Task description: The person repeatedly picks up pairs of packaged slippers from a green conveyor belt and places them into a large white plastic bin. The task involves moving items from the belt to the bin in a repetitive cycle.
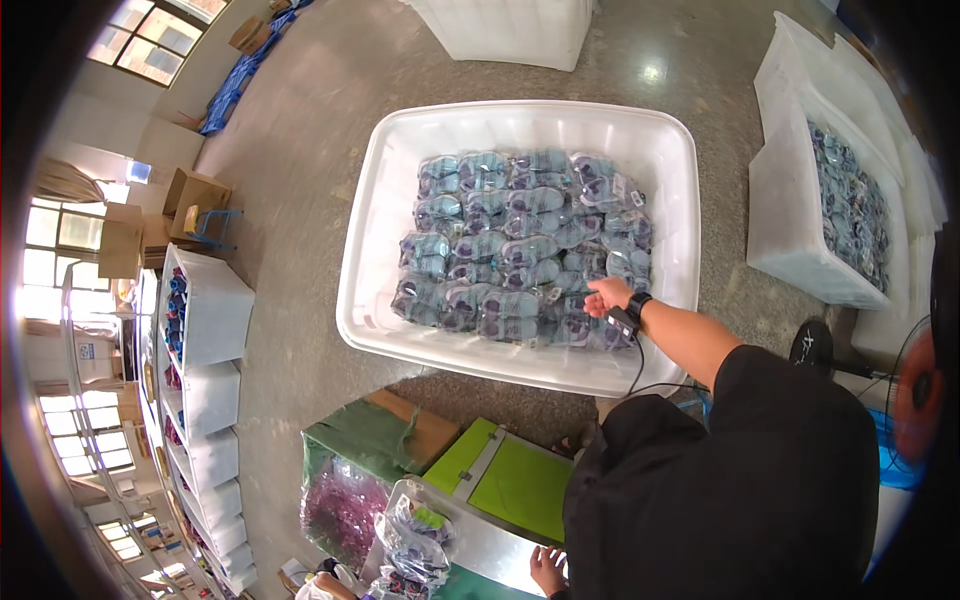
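Note:
My right hand (605, 295) reaches out over a large white plastic bin (365, 250) on the floor. The bin is filled with rows of clear packets holding bluish and purple items (500, 250). The hand hovers at the near right corner of the rows, fingers loosely apart and nothing gripped. Its wrist carries a black watch and a small black device with a cable. My left hand (548, 570) lies flat with spread fingers on a metal tabletop at the bottom edge, next to a green flat-topped machine (510, 480).
A green box of purple pieces (340, 505) and a clear bag of packets (410, 545) sit left of the machine. More white bins with packets (800, 200) stand at right beside a red fan (915, 390). Stacked white bins (205, 330) line the left; another bin (510, 30) stands beyond.

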Tool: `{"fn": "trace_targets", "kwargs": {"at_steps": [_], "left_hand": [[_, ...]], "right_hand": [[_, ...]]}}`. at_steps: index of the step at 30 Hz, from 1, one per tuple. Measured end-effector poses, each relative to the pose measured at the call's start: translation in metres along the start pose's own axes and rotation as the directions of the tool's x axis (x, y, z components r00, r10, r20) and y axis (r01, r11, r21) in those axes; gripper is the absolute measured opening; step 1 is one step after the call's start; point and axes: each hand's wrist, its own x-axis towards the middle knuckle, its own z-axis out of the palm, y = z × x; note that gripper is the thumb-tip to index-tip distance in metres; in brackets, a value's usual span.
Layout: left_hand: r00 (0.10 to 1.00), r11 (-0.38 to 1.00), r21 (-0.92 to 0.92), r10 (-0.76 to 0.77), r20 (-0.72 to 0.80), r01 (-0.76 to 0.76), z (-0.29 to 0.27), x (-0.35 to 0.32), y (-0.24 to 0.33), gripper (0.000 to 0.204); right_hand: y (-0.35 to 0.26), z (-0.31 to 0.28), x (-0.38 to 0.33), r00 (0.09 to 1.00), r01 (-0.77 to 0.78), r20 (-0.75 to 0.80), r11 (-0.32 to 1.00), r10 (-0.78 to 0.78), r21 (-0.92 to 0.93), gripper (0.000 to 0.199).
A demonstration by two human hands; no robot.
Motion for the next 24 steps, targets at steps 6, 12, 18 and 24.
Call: {"fn": "trace_targets", "kwargs": {"at_steps": [6, 12, 18, 24], "left_hand": [[1.0, 0.997, -0.077, -0.021, -0.012, 0.02, -0.011, 0.027, -0.029, 0.044], [1.0, 0.993, -0.118, 0.026, -0.016, -0.027, -0.013, 0.036, -0.041, 0.046], [0.991, 0.986, -0.163, 0.022, -0.13, -0.043, -0.059, 0.058, -0.058, 0.045], [0.873, 0.969, 0.141, 0.246, -0.421, -0.205, -0.135, 0.088, -0.098, 0.045]], "right_hand": [[0.028, -0.009, -0.037, 0.997, 0.07, 0.01, 0.941, -0.07, -0.332, 0.032], [0.047, -0.012, -0.057, 0.988, 0.144, 0.047, 0.78, -0.146, -0.61, 0.028], [0.08, -0.036, -0.045, 0.947, 0.287, 0.304, 0.71, -0.107, -0.644, 0.036], [0.113, -0.046, -0.019, 0.993, -0.062, 0.035, 0.752, 0.112, -0.656, 0.019]]}}
